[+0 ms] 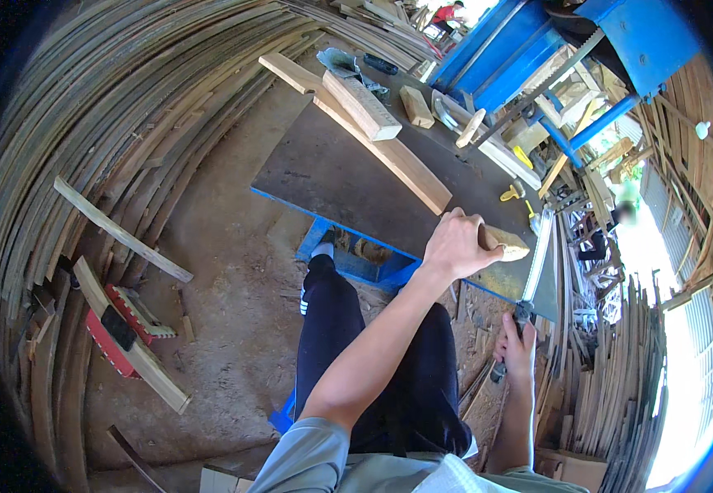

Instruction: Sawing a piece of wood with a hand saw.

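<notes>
My left hand (453,245) is closed around a short, pale wooden block (506,244) at the near right part of a dark tabletop (307,156) with a blue edge. Its fingers hide much of the block. In my right hand (516,348), to the right of the table edge, is the dark handle of a long-bladed tool (540,255). The bright, straight metal part points up and away, beside the block and apart from it. Glare hides its exact kind. Beyond my left hand lies a long wooden board (406,168), with a thicker wooden beam (362,107) resting on it.
A blue machine (496,53) with a toothed saw blade (541,86) stands over the table's far right. A smaller wood block (416,107) and a yellow-handled tool (511,193) lie there. Stacked planks (118,107) line the left. Red-sided pieces (114,345) lie on the floor.
</notes>
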Available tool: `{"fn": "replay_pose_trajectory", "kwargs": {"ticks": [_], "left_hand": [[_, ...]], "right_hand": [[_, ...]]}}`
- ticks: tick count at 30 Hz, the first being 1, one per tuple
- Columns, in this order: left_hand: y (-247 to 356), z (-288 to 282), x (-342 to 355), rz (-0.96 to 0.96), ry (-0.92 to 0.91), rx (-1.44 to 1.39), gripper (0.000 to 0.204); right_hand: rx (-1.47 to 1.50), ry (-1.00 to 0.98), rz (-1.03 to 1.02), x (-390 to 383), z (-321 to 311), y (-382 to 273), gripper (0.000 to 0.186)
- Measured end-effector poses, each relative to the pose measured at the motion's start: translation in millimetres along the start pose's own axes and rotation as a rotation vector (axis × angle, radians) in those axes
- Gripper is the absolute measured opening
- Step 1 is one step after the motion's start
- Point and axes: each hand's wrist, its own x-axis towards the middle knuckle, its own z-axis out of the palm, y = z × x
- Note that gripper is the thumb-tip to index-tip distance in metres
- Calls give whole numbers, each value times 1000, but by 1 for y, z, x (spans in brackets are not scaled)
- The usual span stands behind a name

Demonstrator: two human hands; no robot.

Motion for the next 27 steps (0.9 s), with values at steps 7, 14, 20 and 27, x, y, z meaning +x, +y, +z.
{"fn": "replay_pose_trajectory", "kwargs": {"ticks": [7,14,20,27], "left_hand": [[-6,2,3,57,-31,10,51],[-8,0,11,80,-55,10,54],[-8,3,-7,318,-39,246,62],[1,-17,-12,243,-217,431,69]], "right_hand": [[32,-10,27,6,25,-11,26],[39,-69,-83,-10,41,-38,21],[-27,1,-96,-38,28,-18,23],[202,-56,137,-18,38,14,39]]}}
